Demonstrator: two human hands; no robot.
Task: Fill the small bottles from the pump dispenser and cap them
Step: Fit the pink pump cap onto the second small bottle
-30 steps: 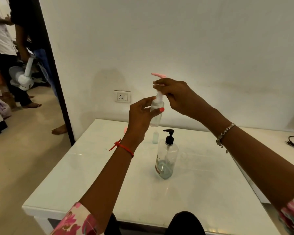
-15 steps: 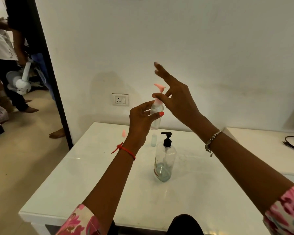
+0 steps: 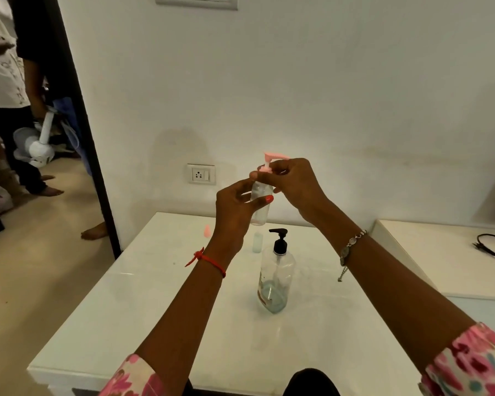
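My left hand [image 3: 235, 207] holds a small clear bottle [image 3: 260, 205] upright in the air above the white table [image 3: 132, 304]. My right hand [image 3: 293, 184] pinches the collar of the pink pump cap [image 3: 270, 160] that sits on the bottle's neck. Below stands the large clear pump dispenser [image 3: 275, 277] with a black pump head and a little liquid at its bottom. A second small bottle [image 3: 257, 242] stands uncapped behind the dispenser. A small pink cap [image 3: 207, 230] lies on the table's far left.
A wall socket [image 3: 201, 174] is on the white wall behind. A black cable [image 3: 493, 247] lies on a second white surface at right. At left a dark door frame [image 3: 83, 127] opens onto a room where people stand.
My right hand, which had its fingers spread above the pink pump cap, has closed again on the cap's collar. The bottle stays held in my left hand.
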